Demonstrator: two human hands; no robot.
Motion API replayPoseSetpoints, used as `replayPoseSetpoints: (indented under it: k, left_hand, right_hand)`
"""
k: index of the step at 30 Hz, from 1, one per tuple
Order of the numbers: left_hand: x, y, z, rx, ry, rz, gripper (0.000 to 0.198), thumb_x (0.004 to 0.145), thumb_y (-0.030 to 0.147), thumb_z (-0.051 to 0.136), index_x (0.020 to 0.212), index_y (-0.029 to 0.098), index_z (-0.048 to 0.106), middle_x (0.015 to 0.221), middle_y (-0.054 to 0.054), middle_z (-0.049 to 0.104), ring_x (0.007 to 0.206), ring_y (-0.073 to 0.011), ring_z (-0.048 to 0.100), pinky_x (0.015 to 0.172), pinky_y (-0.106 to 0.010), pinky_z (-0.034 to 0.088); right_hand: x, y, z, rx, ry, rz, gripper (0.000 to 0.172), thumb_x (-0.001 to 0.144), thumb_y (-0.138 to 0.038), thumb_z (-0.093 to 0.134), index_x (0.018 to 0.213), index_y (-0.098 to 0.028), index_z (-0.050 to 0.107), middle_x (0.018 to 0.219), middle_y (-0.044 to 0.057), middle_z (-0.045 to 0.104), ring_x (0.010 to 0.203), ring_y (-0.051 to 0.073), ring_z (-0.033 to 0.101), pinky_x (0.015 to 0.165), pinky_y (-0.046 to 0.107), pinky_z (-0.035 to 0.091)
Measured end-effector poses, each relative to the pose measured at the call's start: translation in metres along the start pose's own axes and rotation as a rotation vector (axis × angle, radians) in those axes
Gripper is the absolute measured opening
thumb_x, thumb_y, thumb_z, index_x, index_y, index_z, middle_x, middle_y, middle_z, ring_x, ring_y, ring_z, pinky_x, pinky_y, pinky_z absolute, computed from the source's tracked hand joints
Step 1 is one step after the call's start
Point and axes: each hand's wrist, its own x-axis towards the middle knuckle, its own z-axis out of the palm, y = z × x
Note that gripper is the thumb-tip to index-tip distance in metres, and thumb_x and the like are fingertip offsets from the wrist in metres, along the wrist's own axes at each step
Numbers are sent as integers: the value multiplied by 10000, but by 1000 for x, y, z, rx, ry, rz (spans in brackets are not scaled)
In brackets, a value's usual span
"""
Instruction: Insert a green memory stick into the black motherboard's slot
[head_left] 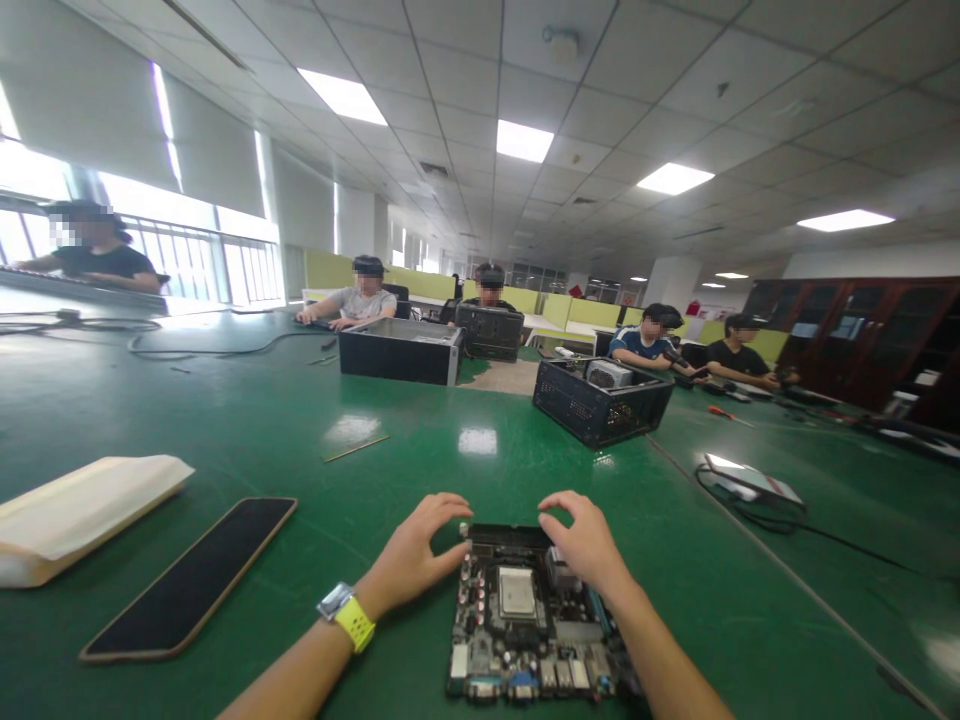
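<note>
A computer motherboard (517,640) lies flat on the green table, its port side towards me. Near its middle sits a square silver processor (517,592). My left hand (424,550), with a watch on a yellow-green strap (354,622) at the wrist, is at the board's far left corner; its thumb and fingers are apart. Over the far right corner is my right hand (585,540), also with thumb and fingers parted and nothing between them. Whether the fingertips touch the board I cannot tell. My right forearm hides part of the board's right edge.
On the left lie a phone-shaped dark slab (199,580) and a cream paper packet (90,510). A thin stick (356,448) is farther off. Beyond stand a black computer case (397,350) and an opened case (600,405). Cables and a flat device (754,482) lie right. Several people sit around.
</note>
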Motion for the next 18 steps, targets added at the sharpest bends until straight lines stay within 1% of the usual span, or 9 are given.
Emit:
replayPoseSetpoints:
  k: [1,3,5,6,8,10,13,15,18]
  left_hand:
    - [1,-1,-2,16,51,-13,232,818,250,603,1048,224,611,1133,-56,604,1095,-231,535,976,-383,426]
    - [1,-4,-6,44,134,-50,182,836,240,569,1012,217,607,1083,-54,616,1058,-231,553,950,-386,443]
    - [1,-7,-8,54,160,-76,155,844,240,553,989,213,599,1048,-56,621,1019,-230,567,923,-388,459]
    - [1,-7,-8,55,156,-81,147,848,242,547,984,212,594,1039,-57,621,1005,-230,571,914,-389,464]
    - [0,-8,-7,58,145,-78,137,854,248,540,977,210,588,1026,-60,621,988,-230,573,900,-391,469]
    - [0,-9,-6,62,137,-68,129,857,250,538,969,208,586,1016,-60,621,976,-228,573,884,-387,473]
    - [0,-10,-4,71,125,-55,115,857,246,542,956,207,589,991,-52,623,955,-219,573,864,-373,476]
    - [0,-11,-3,78,122,-52,109,857,244,544,949,209,591,981,-47,624,946,-215,573,857,-368,476]
    - [0,-11,-3,85,122,-51,103,862,248,539,941,210,592,981,-45,624,942,-214,575,848,-367,478]
  right_hand:
    - [-7,-16,1,-21,-3,-31,195,778,-322,516,803,-206,671,899,41,685,901,195,588,821,283,398]
    - [-25,-46,8,-59,-162,-98,275,797,-461,515,765,-237,672,773,25,684,749,186,601,675,268,405]
    - [-45,-68,20,-147,-315,-175,400,731,-625,538,734,-250,678,693,32,678,654,199,599,613,281,395]
    - [-55,-76,27,-199,-374,-229,425,711,-652,542,741,-251,682,697,44,683,663,213,607,619,290,400]
    - [-69,-84,39,-311,-474,-297,406,720,-614,547,774,-237,690,726,72,693,689,236,622,639,308,414]
    - [-76,-85,47,-383,-537,-299,344,740,-525,544,814,-224,691,758,82,698,724,248,633,651,313,426]
    - [-69,-77,44,-394,-526,-252,263,743,-428,535,833,-231,684,779,64,699,759,240,640,661,296,432]
    - [-55,-66,35,-416,-432,-188,224,764,-358,505,833,-234,678,794,59,700,767,225,641,665,285,428]
    - [-28,-37,16,-532,-270,14,226,791,-273,459,843,-213,670,824,83,699,788,226,644,663,289,419]
